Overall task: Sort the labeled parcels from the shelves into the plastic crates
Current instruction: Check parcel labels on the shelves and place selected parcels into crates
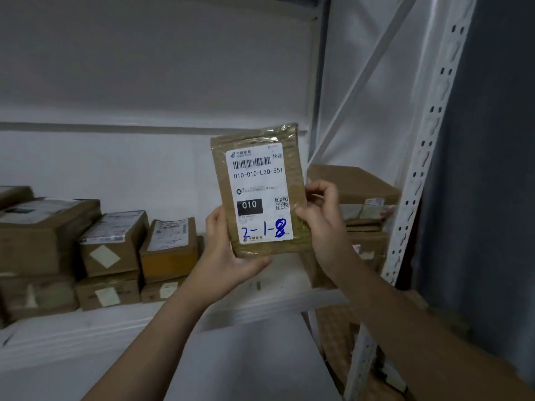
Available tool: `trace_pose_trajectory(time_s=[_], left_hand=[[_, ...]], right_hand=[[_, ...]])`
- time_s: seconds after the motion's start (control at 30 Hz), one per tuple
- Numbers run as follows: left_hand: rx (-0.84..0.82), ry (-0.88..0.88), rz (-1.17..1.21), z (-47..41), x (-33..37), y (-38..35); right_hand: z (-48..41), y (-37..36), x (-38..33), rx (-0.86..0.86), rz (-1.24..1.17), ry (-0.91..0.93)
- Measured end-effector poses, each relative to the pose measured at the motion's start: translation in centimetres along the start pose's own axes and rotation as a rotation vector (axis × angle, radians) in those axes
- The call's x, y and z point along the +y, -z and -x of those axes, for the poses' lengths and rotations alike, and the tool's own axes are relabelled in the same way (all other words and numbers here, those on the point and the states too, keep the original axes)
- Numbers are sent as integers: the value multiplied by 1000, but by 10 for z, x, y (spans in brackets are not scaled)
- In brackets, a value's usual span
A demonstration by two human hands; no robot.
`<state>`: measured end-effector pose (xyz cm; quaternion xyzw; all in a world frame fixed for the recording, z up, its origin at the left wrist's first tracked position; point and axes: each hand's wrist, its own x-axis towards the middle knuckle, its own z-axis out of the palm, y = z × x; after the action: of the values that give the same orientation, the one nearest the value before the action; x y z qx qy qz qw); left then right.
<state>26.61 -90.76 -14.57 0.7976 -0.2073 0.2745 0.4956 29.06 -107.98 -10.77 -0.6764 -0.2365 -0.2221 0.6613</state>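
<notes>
While we are holding the parcel [259, 192] upright in the air above the front edge of the shelf [260, 302], its label [257, 169] is facing us: printed 010-010-L30-551, a black 010 block, and 2-1-8 handwritten in blue.

Left hand [223, 256] is cupping the lower left corner, thumb lying along the front, fingers curled behind. Right hand [321, 221] is pinching the right edge, fingers bent and clamped on the wrap.

Stacked boxes [115, 244] are sitting on the shelf's left part. A further stack [356, 192] is sitting at its right end, beside the perforated post [417, 180]. No crate is showing.

Risks we are noting:
- The wrap is looking glossy with tape, so an edge-only grip may be slipping once one hand lets go.
- The last handwritten digit is looking overwritten, so a misread could be sending it to the wrong crate.
</notes>
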Motion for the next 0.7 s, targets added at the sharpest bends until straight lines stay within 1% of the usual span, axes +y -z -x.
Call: trace_pose_trajectory(time_s=[0.03, 0.1, 0.13, 0.23, 0.3, 0.33, 0.4, 0.43, 0.53, 0.7], left_hand=[[10, -7, -40, 7, -12, 3], [51, 51, -53, 18, -35, 5], [72, 53, -91, 24, -42, 4], [143, -23, -309, 36, -52, -3], [168, -30, -378, 37, -53, -4], [173, -14, -412, 34, -55, -3], [140, 27, -499, 25, -62, 3], [103, 29, -550, 20, -66, 6], [34, -16, -694, 14, -80, 10], [40, -85, -894, 12, -93, 23]], right_hand=[[2, -6, 9, 2, 15, 8], [8, -18, 24, -2, 32, 26], [10, -22, 32, -26, 37, 23], [18, -26, 55, -170, 91, 28], [21, -26, 69, -258, 266, 45], [22, -26, 76, -279, 366, 83], [21, -29, 89, -295, 511, 146], [19, -30, 95, -285, 551, 143], [14, -37, 110, -242, 547, 62], [14, -60, 125, -240, 491, 32]])
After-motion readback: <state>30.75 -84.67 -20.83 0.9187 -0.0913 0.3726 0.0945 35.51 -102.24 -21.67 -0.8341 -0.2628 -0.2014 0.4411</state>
